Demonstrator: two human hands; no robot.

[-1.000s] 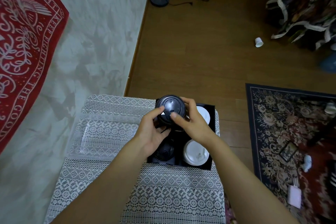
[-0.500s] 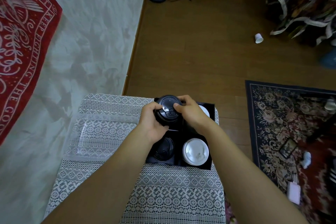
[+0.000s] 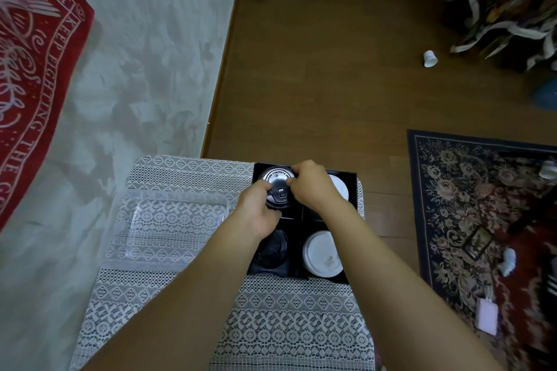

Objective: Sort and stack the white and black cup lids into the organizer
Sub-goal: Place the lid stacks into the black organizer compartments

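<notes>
Head view, centre frame: black square four-compartment plastic organizer [image 3: 298, 275] on white lace tablecloth [image 3: 271, 325]. Round black plastic lid [image 3: 277, 187] sits in its upper-left compartment. Left hand [image 3: 259, 214] curls on the lid's near-left rim; right hand [image 3: 313, 187] pinches the right rim with bent fingertips. White round lids [image 3: 321, 253] lower right. Clear plastic tray [image 3: 168, 220] just left.

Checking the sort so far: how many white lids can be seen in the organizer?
2. The near white lid fills the near-right compartment; the far white lid sits in the far-right compartment, partly hidden by the right hand gripping the black lid. More may lie stacked beneath.
</notes>
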